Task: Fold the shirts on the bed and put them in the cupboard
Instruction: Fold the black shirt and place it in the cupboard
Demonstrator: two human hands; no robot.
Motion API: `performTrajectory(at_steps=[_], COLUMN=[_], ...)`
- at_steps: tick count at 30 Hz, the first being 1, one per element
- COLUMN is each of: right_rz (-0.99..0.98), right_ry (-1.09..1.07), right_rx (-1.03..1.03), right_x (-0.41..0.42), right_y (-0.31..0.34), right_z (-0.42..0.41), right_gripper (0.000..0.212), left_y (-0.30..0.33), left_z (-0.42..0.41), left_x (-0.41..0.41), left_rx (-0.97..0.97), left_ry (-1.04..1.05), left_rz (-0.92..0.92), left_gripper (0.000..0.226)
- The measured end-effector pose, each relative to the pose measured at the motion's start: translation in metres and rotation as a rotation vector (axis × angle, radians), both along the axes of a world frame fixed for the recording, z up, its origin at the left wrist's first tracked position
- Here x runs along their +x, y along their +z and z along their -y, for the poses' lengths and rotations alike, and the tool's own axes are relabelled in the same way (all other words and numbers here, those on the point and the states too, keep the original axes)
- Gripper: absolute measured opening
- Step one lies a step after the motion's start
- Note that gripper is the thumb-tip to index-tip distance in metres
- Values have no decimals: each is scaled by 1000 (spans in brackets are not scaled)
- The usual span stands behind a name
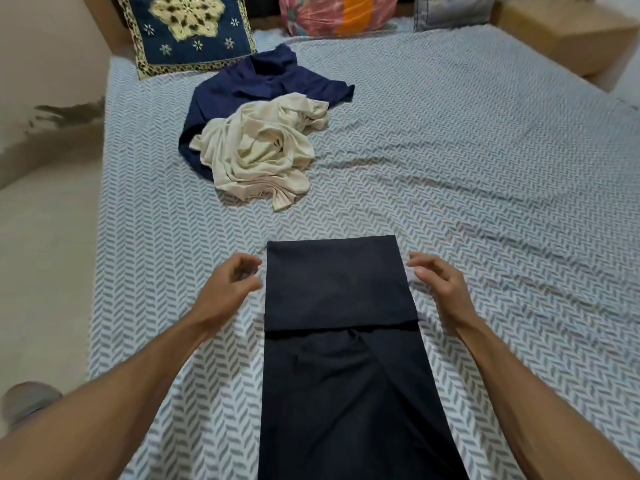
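Hands flank the work: my left hand [231, 284] and right hand [441, 284] hover on either side of the black shirt [341, 358], each with fingers loosely curled and holding nothing, neither touching the cloth that I can see. The shirt lies as a long narrow strip on the bed [485, 168], running from the near edge away from me, its far end doubled back toward me into a neat panel. I judge the hands sit at that panel's sides so they can square its edges or take it over once more. Narrowing first makes sense, since the strip then folds down to a small packet for the cupboard, which is not in view. Further up the bed, the cream shirt [263, 150] lies crumpled on top of the navy shirt [263, 84], both unfolded and well apart from the strip, leaving me flat room to work. Folding looks roughly a third done; nothing has been stowed.
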State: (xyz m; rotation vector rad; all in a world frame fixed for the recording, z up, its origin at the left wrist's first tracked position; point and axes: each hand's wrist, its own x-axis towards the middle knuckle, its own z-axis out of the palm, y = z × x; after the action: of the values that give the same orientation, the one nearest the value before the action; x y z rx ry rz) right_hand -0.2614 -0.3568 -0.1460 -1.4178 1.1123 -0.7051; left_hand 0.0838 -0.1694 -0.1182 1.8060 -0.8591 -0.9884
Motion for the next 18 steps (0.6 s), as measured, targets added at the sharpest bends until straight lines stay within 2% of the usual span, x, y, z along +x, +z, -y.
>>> performTrajectory(at_steps=[2, 4, 6, 8, 10, 13, 14, 16, 18], right_rz=[-87, -197, -314, -390, -460, -565, -557, -504, -382], right_ry=[6, -10, -22, -19, -23, 6, 4, -9, -10], right_rx=[-76, -136, -203, -258, -292, -340, -327, -273, -203], right_x=[16, 31, 44, 54, 62, 68, 68, 68, 68], right_y=[-3, -6, -8, -6, -7, -12, -11, -11, -4], right_z=[10, 21, 36, 48, 58, 63, 63, 65, 69], right_gripper=[31, 52, 55, 47, 42, 22, 14, 15, 12], left_y=[-5, -10, -15, -13, -16, -28, -30, -23, -14], left_z=[15, 32, 49, 64, 77, 85, 87, 88, 85], left_x=[3, 5, 3, 1, 4, 19, 23, 22, 22], left_rx=[71, 116, 138, 178, 214, 221, 211, 142, 70], left_ry=[23, 27, 34, 59, 102, 71, 58, 71, 94], left_rz=[86, 237, 366, 423, 373, 312, 257, 89, -32], left_gripper=[33, 45, 51, 55, 59, 40, 33, 13, 14])
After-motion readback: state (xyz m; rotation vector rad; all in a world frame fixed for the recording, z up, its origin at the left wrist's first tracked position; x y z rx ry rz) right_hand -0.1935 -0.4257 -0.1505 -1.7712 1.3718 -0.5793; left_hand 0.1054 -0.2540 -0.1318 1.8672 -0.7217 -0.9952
